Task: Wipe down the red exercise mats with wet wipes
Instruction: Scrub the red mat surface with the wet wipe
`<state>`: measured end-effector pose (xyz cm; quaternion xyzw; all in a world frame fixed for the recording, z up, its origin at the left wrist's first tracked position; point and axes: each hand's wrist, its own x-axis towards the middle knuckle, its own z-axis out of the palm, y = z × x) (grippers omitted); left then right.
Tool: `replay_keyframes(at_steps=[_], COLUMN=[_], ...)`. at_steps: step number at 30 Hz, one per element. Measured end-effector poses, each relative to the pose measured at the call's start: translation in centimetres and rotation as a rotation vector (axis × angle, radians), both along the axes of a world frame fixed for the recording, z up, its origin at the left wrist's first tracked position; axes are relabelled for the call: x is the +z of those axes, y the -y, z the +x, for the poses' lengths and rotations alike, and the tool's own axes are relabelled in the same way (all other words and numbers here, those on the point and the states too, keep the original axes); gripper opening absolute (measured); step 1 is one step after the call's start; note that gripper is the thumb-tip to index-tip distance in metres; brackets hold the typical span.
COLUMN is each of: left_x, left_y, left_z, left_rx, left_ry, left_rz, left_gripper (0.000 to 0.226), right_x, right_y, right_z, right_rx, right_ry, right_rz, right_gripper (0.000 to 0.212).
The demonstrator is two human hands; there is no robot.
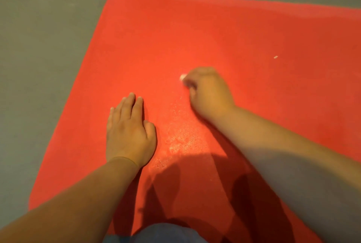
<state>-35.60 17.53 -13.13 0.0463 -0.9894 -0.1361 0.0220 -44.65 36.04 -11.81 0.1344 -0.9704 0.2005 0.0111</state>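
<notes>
A red exercise mat (195,37) fills most of the view, lying on a grey floor. My left hand (130,131) rests flat on the mat near its left side, fingers straight and together. My right hand (207,90) is curled into a fist on the mat's middle and grips a wadded white wet wipe (182,77); only a small tip of the wipe shows at the fingers. A wet, shiny streak (181,137) runs across the mat between the two hands.
Grey floor (39,47) borders the mat on the left and at the far side. A small white scrap (275,57) lies on the mat to the right. My knee in blue fabric (162,233) shows at the bottom edge.
</notes>
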Motion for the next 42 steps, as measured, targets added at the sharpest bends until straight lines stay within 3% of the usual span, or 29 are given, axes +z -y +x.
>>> replay_keyframes(at_steps=[3,5,8,10,11,14,17,18,20,22,24,28,30,34,36,38,42], left_x=[0.1,0.4,1.3,1.4,1.1,-0.3,-0.9,-0.9,-0.8,-0.8,-0.8,-0.6,-0.6,-0.5,-0.3,-0.2,-0.4], left_y=[-0.1,-0.2,0.5,0.9,1.0,0.8,1.3,1.4,1.4,1.3,1.2,1.3,1.2,1.0,1.0,0.9,0.9], left_z=[0.1,-0.3,-3.3,-6.3,-7.5,-9.2,-9.3,-9.4,-9.4,-9.4,-9.5,-9.6,-9.5,-9.5,-9.7,-9.8,-9.8], left_rx=[-0.007,-0.054,-0.122,-0.150,-0.187,-0.240,-0.239,-0.239,-0.239,-0.240,-0.234,-0.220,-0.215,-0.204,-0.196,-0.191,-0.188], left_ry=[0.017,0.046,0.043,0.026,0.032,0.060,-0.004,-0.007,0.007,0.009,0.000,-0.009,-0.012,-0.019,-0.023,-0.028,-0.042], left_rz=[-0.052,-0.169,-0.287,-0.220,-0.170,-0.027,-0.034,-0.039,-0.047,-0.035,-0.017,0.025,0.029,0.023,0.017,0.015,0.014], left_gripper=[0.064,0.059,0.041,0.037,0.038,0.063,0.072,0.071,0.071,0.069,0.068,0.066,0.065,0.064,0.064,0.063,0.061], right_x=[0.6,0.9,0.7,0.4,0.4,0.0,0.2,0.3,0.1,0.1,0.2,-0.2,0.1,-0.2,-0.2,-0.6,-0.4], right_y=[1.5,-0.1,-3.7,-4.4,-3.4,0.8,0.9,-0.1,-2.0,-3.4,-1.6,3.1,1.3,-4.9,-4.6,-1.3,1.7], right_z=[6.0,5.5,-0.3,-2.4,-2.0,3.1,5.0,3.5,-0.8,-4.5,-4.6,1.8,1.0,-6.9,-8.1,-5.8,1.3], right_rx=[0.398,0.494,0.114,-0.175,-0.207,0.105,0.384,0.364,0.128,-0.158,-0.254,0.152,0.219,-0.243,-0.414,-0.300,0.277], right_ry=[0.039,0.074,0.051,0.035,0.042,0.013,0.015,0.012,-0.033,-0.095,-0.068,0.030,0.042,-0.067,-0.056,-0.038,-0.006], right_rz=[-0.073,0.000,0.148,0.097,0.071,-0.035,-0.111,-0.065,0.017,0.002,-0.052,-0.138,-0.116,0.073,0.059,0.042,-0.104], right_gripper=[0.023,0.023,0.028,0.030,0.032,0.026,0.016,0.015,0.018,0.025,0.029,0.022,0.024,0.028,0.028,0.027,0.021])
